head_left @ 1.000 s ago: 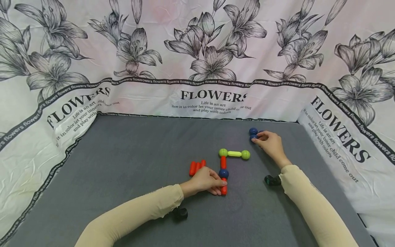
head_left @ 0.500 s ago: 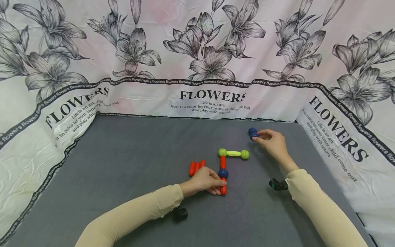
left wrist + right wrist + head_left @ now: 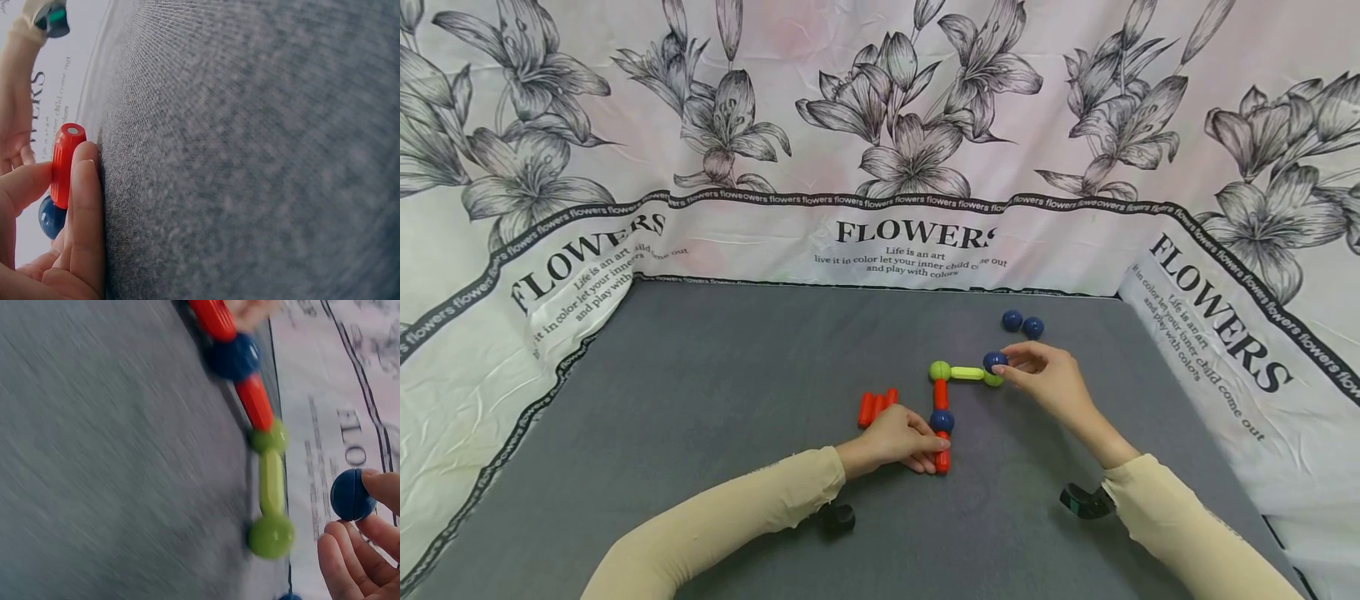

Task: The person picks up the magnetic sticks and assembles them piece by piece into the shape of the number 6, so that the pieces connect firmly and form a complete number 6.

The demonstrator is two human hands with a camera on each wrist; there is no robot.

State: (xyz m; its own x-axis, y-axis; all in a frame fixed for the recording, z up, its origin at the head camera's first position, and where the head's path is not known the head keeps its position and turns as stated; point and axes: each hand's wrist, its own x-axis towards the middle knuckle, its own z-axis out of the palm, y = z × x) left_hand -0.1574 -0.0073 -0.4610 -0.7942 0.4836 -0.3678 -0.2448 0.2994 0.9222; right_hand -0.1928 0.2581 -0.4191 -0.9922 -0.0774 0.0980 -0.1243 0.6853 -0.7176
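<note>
On the tabletop (image 3: 737, 358), a linked row of rods and balls (image 3: 941, 394) runs back from the near rod (image 3: 942, 462) in the left hand (image 3: 893, 438), then turns right to an end ball (image 3: 270, 536). Three loose rods (image 3: 878, 407) lie left of the row. The right hand (image 3: 1049, 377) holds another ball (image 3: 994, 361) apart from the end ball; two loose balls (image 3: 1012, 321) sit behind that hand, before the cloth (image 3: 737, 237).

Blue ball (image 3: 350, 495): glossy, smooth plastic
Red rod (image 3: 61, 172): ribbed plastic, metallic end
Counter (image 3: 737, 375): matt, rough woven cloth
Floral drape (image 3: 775, 237): creased cloth, faint sheen
</note>
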